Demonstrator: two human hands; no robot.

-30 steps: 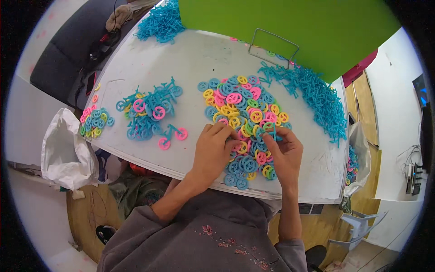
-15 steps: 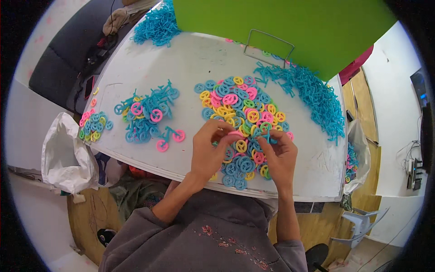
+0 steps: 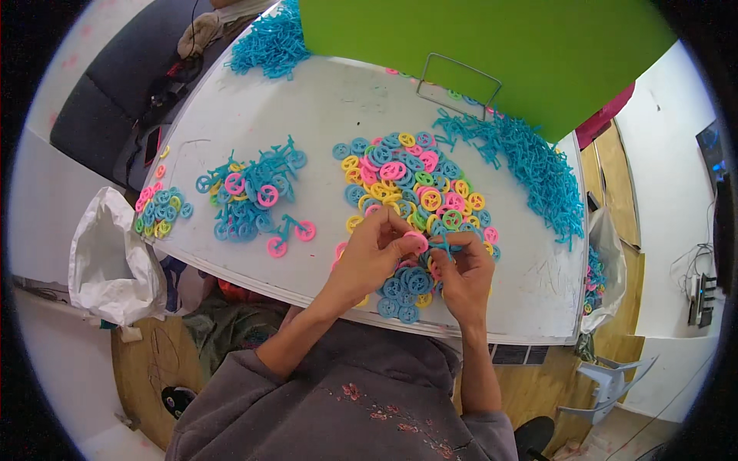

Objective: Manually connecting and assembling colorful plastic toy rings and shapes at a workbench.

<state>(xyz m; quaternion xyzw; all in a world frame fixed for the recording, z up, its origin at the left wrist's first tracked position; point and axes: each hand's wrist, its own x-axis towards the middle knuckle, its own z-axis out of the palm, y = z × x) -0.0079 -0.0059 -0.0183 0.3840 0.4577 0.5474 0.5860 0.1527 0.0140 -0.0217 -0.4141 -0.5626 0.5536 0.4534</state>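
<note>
Between the hands (image 3: 372, 255), a pink wheel (image 3: 418, 241) shows (partly covered).

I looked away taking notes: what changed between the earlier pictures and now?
The left hand picked up a pink wheel and brought it rightward, toward the blue frame in the right hand. The right hand kept holding the frame; the blue heap at right stayed put.
</note>
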